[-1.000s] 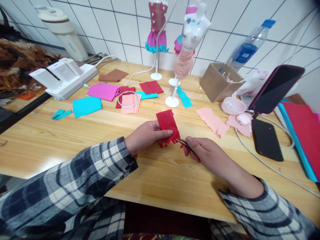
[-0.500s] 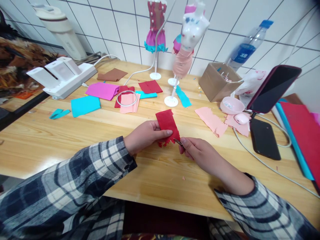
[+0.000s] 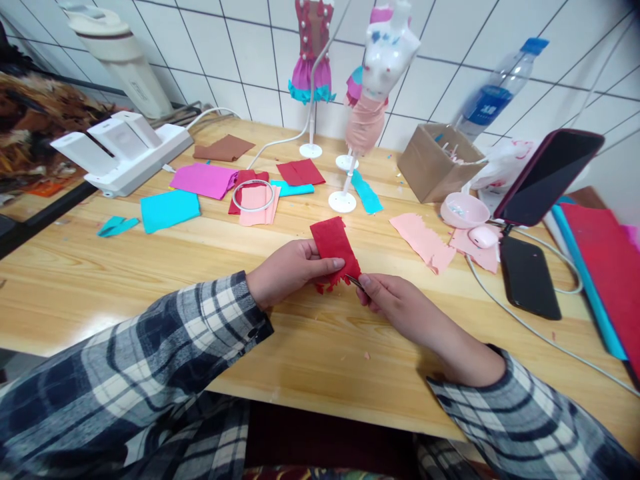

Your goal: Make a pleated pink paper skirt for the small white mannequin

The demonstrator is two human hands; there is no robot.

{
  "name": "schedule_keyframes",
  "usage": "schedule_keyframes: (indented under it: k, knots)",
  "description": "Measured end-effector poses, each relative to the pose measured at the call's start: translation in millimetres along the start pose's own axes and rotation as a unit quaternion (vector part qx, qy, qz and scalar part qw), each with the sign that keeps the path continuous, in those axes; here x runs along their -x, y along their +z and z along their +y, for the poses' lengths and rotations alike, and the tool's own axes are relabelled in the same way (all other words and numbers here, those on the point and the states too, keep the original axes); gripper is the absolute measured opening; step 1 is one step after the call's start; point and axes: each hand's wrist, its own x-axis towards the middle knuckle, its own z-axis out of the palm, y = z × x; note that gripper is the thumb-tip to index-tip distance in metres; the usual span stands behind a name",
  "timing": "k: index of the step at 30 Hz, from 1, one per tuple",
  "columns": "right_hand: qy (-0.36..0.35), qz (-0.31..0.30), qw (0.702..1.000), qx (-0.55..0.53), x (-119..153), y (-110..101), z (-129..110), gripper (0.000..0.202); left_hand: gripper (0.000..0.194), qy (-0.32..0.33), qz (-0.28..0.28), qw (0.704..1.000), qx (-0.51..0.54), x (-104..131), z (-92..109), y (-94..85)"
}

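Note:
My left hand [image 3: 295, 270] pinches a piece of red crepe paper [image 3: 331, 243] between thumb and fingers, above the wooden table. The paper's lower edge is ragged. My right hand [image 3: 393, 300] is closed on a small metal tool [image 3: 354, 281], its tip touching the paper's lower right corner; whether it is scissors or tweezers is hard to tell. Beyond the paper stands a white mannequin [image 3: 389, 57] with a pink wrapped skirt. Another mannequin [image 3: 314, 40] wears a dark red top and a purple skirt with blue trim.
Blue paper [image 3: 170, 211], magenta paper [image 3: 203, 181] and a white ring [image 3: 253, 197] lie at left. Pink strips [image 3: 423, 241], a pink bowl [image 3: 465, 211], a cardboard box [image 3: 435, 167] and a black phone [image 3: 530, 277] are at right. A power strip [image 3: 143, 160] sits at back left.
Almost nothing differs. The hands and red paper appear shifted very slightly up and left, with the tool tip still at the paper's lower corner.

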Motion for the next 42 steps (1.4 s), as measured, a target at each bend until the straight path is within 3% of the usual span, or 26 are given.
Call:
schedule_keyframes:
  k: [12, 29, 33, 38, 42]
  knots:
    - [-0.002, -0.018, 0.999, -0.045, -2.4, 0.5, 2.8, 0.047, 0.024, 0.015, 0.000, 1.000, -0.018, -0.6, -3.6, -1.6]
    - [-0.007, -0.014, 0.999, -0.028, -4.8, -1.6, 6.5, 0.047, 0.025, 0.031, -0.003, 0.999, -0.014, -1.1, -2.8, -0.2]
    - [-0.002, -0.033, 0.998, -0.045, -3.5, -2.4, 5.1, 0.049, 0.026, 0.032, 0.023, 0.999, 0.019, -0.8, -5.3, -0.8]
    - [-0.001, -0.001, 0.993, -0.122, -1.6, 4.8, -0.1, 0.051, 0.026, 0.031, 0.058, 0.995, 0.074, 1.2, -5.7, 0.8]
    - [0.013, 0.031, 0.997, -0.070, -3.1, 6.2, -2.2, 0.040, 0.030, 0.024, 0.078, 0.993, 0.087, 0.4, -6.4, 0.1]
